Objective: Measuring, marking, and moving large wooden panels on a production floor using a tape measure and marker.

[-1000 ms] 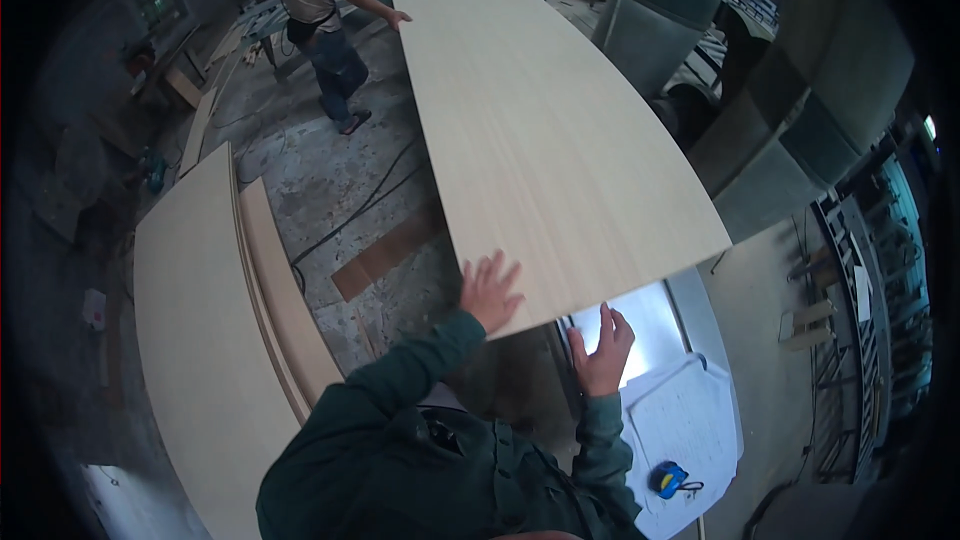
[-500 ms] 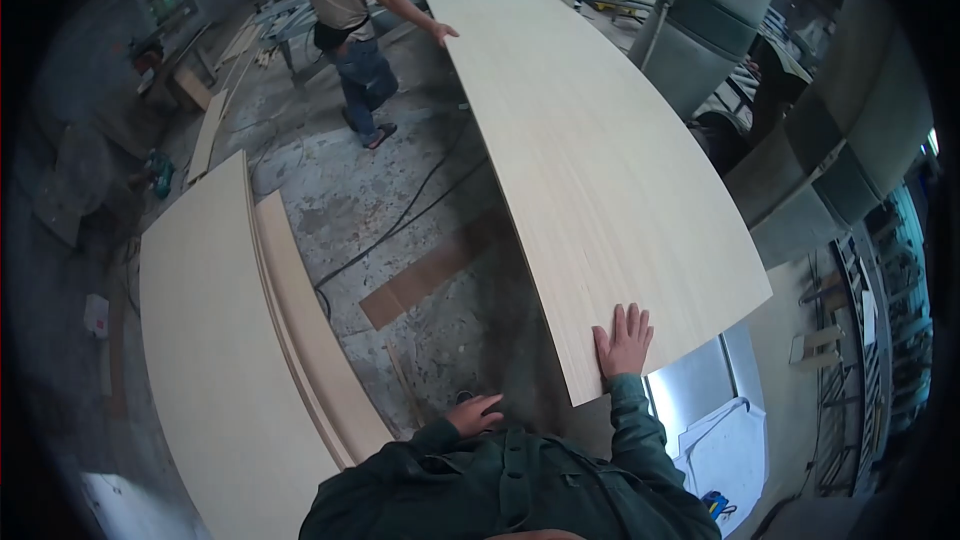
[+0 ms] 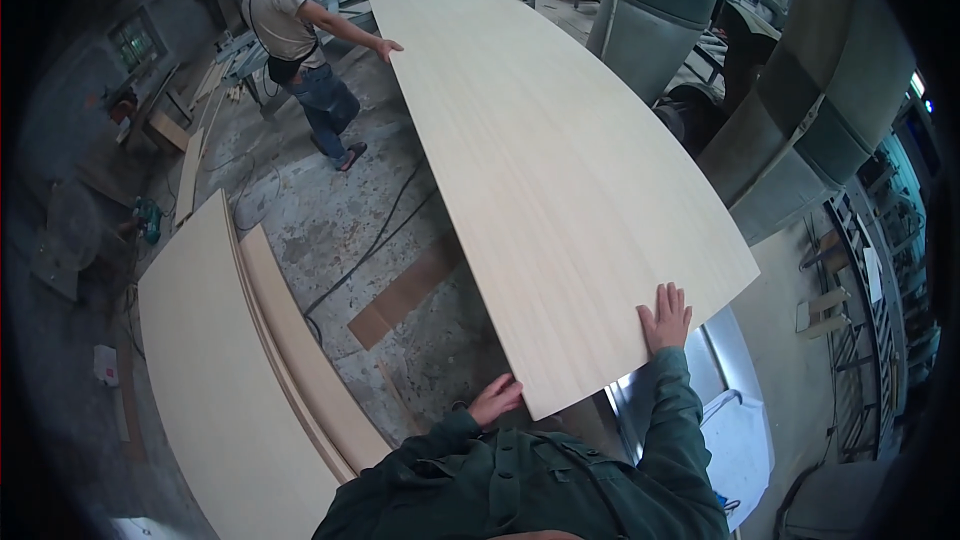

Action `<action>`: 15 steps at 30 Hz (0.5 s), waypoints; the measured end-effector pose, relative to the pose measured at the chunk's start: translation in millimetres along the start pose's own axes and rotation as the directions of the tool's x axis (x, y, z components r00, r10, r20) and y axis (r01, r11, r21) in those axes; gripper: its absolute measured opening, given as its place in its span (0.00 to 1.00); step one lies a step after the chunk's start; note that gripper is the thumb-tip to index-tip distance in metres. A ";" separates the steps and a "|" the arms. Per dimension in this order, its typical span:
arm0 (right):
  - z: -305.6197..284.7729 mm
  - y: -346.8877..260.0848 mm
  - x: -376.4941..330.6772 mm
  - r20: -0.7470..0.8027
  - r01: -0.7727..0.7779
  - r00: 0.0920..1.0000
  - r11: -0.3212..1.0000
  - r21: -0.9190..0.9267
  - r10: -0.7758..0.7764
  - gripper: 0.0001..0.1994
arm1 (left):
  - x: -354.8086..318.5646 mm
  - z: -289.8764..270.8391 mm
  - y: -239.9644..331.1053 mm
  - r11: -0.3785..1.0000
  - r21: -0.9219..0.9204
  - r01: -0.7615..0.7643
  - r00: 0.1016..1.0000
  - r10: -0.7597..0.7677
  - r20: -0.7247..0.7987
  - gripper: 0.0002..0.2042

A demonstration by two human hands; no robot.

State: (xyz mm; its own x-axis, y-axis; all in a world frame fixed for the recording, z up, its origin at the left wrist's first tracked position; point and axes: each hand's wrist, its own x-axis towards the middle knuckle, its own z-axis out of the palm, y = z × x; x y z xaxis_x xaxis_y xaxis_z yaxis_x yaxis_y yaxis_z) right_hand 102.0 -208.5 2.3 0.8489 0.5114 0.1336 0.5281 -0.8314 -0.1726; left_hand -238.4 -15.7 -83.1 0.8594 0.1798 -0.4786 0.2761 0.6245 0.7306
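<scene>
A long, pale plywood sheet (image 3: 560, 170) stretches from close in front of me to the far end of the room. My right hand (image 3: 665, 320) lies flat on top of it near its front edge, fingers spread. At the sheet's near left corner, my left hand (image 3: 496, 400) grips the edge, its fingertips against the board. Another person (image 3: 300, 50) stands at the far left side of the sheet, with one hand on its left edge.
Stacked panels (image 3: 215, 360) stand to my left, beside a narrower board (image 3: 300, 330). A brown strip (image 3: 405, 290) and dark cables (image 3: 375, 240) lie on the concrete floor. Thick grey ducts (image 3: 660, 10) rise at the right. White plastic sheeting (image 3: 735, 450) sits by my right arm.
My left hand has come to the sheet's corner edge. In view, the sheet's near left corner has shifted left. My right hand now rests farther right on it.
</scene>
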 end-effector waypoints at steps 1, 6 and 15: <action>-0.5 18.3 9.9 0.006 -0.042 0.999 0.999 -0.008 0.042 0.36 | 2.0 17.2 6.9 0.988 -0.150 0.046 0.997 -0.055 -0.056 0.24; 3.6 117.3 72.9 -0.067 -0.126 0.990 0.991 -0.037 0.123 0.37 | 5.1 58.5 -10.9 0.988 -0.097 -0.116 0.958 0.086 -0.275 0.23; 2.7 245.9 168.3 -0.175 -0.403 0.905 0.913 -0.063 0.387 0.38 | -0.5 88.7 -8.3 0.961 -0.229 -0.153 0.811 -0.010 -0.585 0.26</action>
State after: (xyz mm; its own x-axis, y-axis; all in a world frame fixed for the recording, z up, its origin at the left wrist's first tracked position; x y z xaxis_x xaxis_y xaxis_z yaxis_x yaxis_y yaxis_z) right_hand 374.8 -326.3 -20.3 0.9690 0.1029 0.2246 0.1387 -0.9789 -0.1498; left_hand -203.0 -88.4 -45.7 0.4419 0.5842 -0.6808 0.0351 0.7471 0.6638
